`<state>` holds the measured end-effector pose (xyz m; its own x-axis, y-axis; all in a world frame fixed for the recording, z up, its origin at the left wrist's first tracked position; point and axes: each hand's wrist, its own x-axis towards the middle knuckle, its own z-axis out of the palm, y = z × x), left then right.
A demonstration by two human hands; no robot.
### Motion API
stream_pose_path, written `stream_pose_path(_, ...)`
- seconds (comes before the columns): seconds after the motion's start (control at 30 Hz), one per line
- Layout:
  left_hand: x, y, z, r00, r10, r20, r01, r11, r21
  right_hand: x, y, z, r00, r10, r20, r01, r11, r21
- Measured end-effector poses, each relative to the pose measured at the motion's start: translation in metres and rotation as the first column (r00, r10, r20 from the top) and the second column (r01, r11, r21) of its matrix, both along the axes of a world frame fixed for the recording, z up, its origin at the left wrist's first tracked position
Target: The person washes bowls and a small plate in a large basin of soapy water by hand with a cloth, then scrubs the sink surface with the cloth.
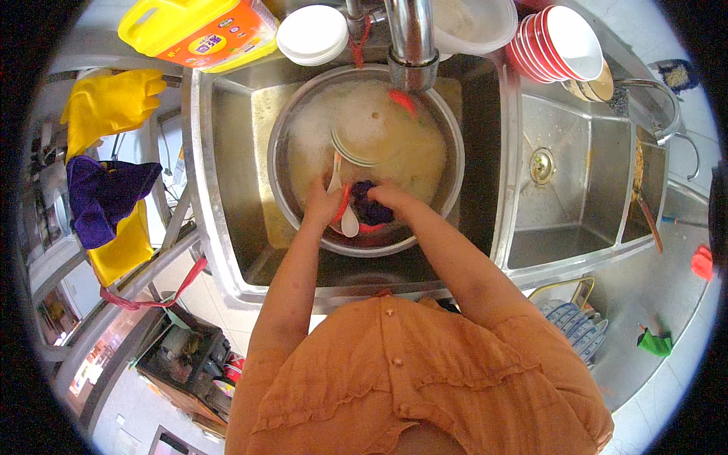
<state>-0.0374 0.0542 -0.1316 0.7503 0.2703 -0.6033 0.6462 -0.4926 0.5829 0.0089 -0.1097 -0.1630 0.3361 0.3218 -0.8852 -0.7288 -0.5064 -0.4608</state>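
Both of my hands are inside a large round metal basin [458, 170] of cloudy, foamy water. My left hand [321, 203] closes around a white spoon [336, 170] with an orange mark on its handle. Beside these fingers, the bowl of a white spoon [350, 225] shows; whether it is a second spoon I cannot tell. A red edge [344, 205] curves along my left hand, its object mostly hidden. My right hand [392, 199] grips a wet, dark purple cloth [372, 207], its fingertips partly covered by it. Farther back, a round rim [352, 152] shows in the water.
The basin stands in a steel sink [242, 227] under a metal faucet [412, 51]. Behind are a yellow detergent jug [199, 34], stacked white dishes [313, 34] and red bowls [554, 45]. Yellow-and-purple gloves [111, 193] hang left. Another sink basin [560, 187] lies right.
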Motion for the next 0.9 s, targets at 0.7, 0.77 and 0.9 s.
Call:
stream_pose_path(0.7, 0.012, 0.048, -0.033, 0.838, 0.486, 0.247, -0.499, 0.867, -0.011, 0.020, 0.087, -0.020, 0.958, -0.230, -0.170, 0.264, 0.940, 0.215)
stream_pose_path(0.77, 0.011, 0.044, -0.031, 0.801, 0.576, 0.166, -0.550, 0.816, -0.180, 0.022, 0.084, 0.015, 0.980, -0.184, 0.076, 0.161, 0.958, 0.239)
stream_pose_path(0.9, 0.020, 0.033, 0.004, 0.741, 0.645, -0.188, -0.540, 0.405, -0.738, 0.030, 0.076, 0.016, 0.538, 0.013, 0.843, -0.249, 0.958, 0.145)
